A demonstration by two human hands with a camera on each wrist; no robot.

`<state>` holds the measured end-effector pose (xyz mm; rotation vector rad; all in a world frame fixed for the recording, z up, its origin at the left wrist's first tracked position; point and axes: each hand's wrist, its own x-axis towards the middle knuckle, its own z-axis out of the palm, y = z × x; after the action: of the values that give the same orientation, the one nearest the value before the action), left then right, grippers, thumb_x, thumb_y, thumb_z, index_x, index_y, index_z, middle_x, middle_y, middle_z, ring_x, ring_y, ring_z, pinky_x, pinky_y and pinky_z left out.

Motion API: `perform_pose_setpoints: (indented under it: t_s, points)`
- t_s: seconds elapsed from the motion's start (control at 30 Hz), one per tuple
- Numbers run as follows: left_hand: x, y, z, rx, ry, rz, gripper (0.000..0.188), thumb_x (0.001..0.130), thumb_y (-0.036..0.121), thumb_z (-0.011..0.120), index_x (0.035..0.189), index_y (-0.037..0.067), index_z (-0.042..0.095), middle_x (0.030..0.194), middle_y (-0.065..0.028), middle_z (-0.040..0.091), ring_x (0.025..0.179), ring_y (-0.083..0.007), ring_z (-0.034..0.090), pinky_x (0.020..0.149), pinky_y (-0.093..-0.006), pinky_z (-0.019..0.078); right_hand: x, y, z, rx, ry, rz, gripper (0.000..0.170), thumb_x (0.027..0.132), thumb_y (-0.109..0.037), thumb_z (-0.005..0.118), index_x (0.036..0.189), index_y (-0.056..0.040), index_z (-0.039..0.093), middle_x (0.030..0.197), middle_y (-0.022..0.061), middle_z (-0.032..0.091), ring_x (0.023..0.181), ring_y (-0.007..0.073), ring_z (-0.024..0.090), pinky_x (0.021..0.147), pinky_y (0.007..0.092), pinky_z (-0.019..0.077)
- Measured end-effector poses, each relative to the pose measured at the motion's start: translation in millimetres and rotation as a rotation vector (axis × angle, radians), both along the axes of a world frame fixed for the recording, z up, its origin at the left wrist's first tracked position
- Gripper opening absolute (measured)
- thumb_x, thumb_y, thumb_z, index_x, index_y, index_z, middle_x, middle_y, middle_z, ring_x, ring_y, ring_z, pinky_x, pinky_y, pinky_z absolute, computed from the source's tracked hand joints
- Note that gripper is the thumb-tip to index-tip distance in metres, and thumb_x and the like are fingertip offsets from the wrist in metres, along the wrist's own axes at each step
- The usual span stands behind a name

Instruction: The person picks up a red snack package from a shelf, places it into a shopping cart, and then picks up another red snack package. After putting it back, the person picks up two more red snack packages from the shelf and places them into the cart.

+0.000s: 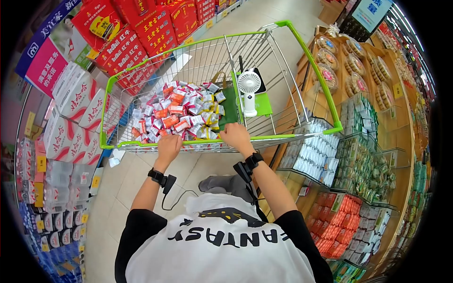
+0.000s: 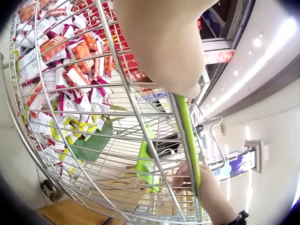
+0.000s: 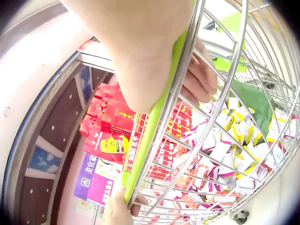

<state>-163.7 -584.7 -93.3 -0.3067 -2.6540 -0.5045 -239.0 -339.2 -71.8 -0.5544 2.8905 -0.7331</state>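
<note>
Both hands hold the green-edged rail of a metal shopping cart [image 1: 302, 42]. My left hand [image 1: 169, 147] grips the rail toward the left, and my right hand [image 1: 237, 137] grips it farther right. The right wrist view shows the curled fingers [image 3: 199, 77] of the right hand wrapped over the rail. Inside the cart lies a heap of small wrapped packets [image 1: 177, 111] in white, red, orange and yellow. A dark green bag [image 1: 230, 108] lies beside the heap. A white handheld fan [image 1: 249, 89] rests near a black phone-like object [image 1: 260, 79] and a bright green piece [image 1: 263, 104].
Red drink cartons [image 1: 151, 28] are stacked at the far left, with white cartons [image 1: 71, 132] nearer. Along the right runs a wooden shelf [image 1: 396, 122] holding round clear tubs [image 1: 327, 75] and bins of small packets [image 1: 332, 221]. Tiled floor [image 1: 118, 188] lies under the cart.
</note>
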Motion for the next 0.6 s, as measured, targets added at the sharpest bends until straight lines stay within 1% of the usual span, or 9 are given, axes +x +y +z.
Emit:
perform_pose_setpoints:
  t_s: [0.03, 0.1, 0.2, 0.4, 0.47, 0.6]
  points:
    - [-0.3, 0.5, -0.5, -0.002, 0.005, -0.008, 0.023, 0.079, 0.016, 0.047, 0.06, 0.005, 0.052, 0.054, -0.0094, 0.051, 0.053, -0.0268, 0.05, 0.051, -0.0391, 0.0388, -0.1, 0.1, 2.5, -0.007, -0.042, -0.004, 0.032, 0.068, -0.026, 0.05, 0.064, 0.0033, 0.06, 0.064, 0.0216, 0.058, 0.061, 0.0368, 0.058, 0.061, 0.0442, 0.0481]
    - [0.7, 1.4, -1.9, -0.045, 0.011, 0.053, 0.023, 0.077, 0.015, 0.047, 0.057, 0.005, 0.051, 0.052, -0.0093, 0.05, 0.05, -0.0264, 0.049, 0.049, -0.0385, 0.038, 0.4, 0.0, 7.1, -0.014, -0.083, -0.014, 0.032, 0.068, -0.027, 0.05, 0.065, 0.0036, 0.06, 0.066, 0.0222, 0.058, 0.063, 0.0369, 0.058, 0.062, 0.0439, 0.0483]
    - [1.2, 1.9, -3.8, -0.011, 0.081, 0.041, 0.023, 0.076, 0.014, 0.048, 0.055, 0.005, 0.05, 0.05, -0.0096, 0.049, 0.047, -0.0265, 0.048, 0.047, -0.0382, 0.0373, 2.5, 0.2, 10.0, -0.011, -0.138, -0.017, 0.034, 0.069, -0.029, 0.051, 0.067, 0.0039, 0.061, 0.069, 0.023, 0.059, 0.066, 0.0369, 0.059, 0.065, 0.0427, 0.0485]
    - [1.0, -6.0, -13.6, -0.011, 0.093, 0.035, 0.022, 0.074, 0.014, 0.048, 0.054, 0.005, 0.048, 0.05, -0.0096, 0.048, 0.047, -0.0266, 0.048, 0.046, -0.0381, 0.0371, 2.1, -3.1, 1.5, 0.007, -0.204, -0.027, 0.038, 0.07, -0.033, 0.051, 0.069, 0.0041, 0.061, 0.072, 0.0227, 0.059, 0.068, 0.0365, 0.059, 0.067, 0.0421, 0.0479]
    - [2.0, -6.0, -11.9, -0.003, 0.103, 0.032, 0.021, 0.074, 0.014, 0.048, 0.054, 0.005, 0.049, 0.05, -0.0096, 0.048, 0.047, -0.0266, 0.048, 0.046, -0.0381, 0.0372, 4.2, -5.2, -0.9, 0.029, -0.199, -0.052, 0.027, 0.067, -0.03, 0.054, 0.069, -0.0046, 0.063, 0.068, 0.0171, 0.06, 0.068, 0.0328, 0.058, 0.067, 0.0397, 0.0474]
    - [2.7, -7.0, -9.0, 0.012, 0.097, 0.03, 0.02, 0.074, 0.014, 0.048, 0.056, 0.006, 0.05, 0.051, -0.0097, 0.048, 0.048, -0.027, 0.048, 0.047, -0.0381, 0.0378, 6.1, -6.9, -2.7, 0.019, -0.18, -0.046, 0.026, 0.068, -0.03, 0.055, 0.069, -0.0045, 0.063, 0.068, 0.0163, 0.06, 0.067, 0.0323, 0.058, 0.067, 0.0393, 0.0475]
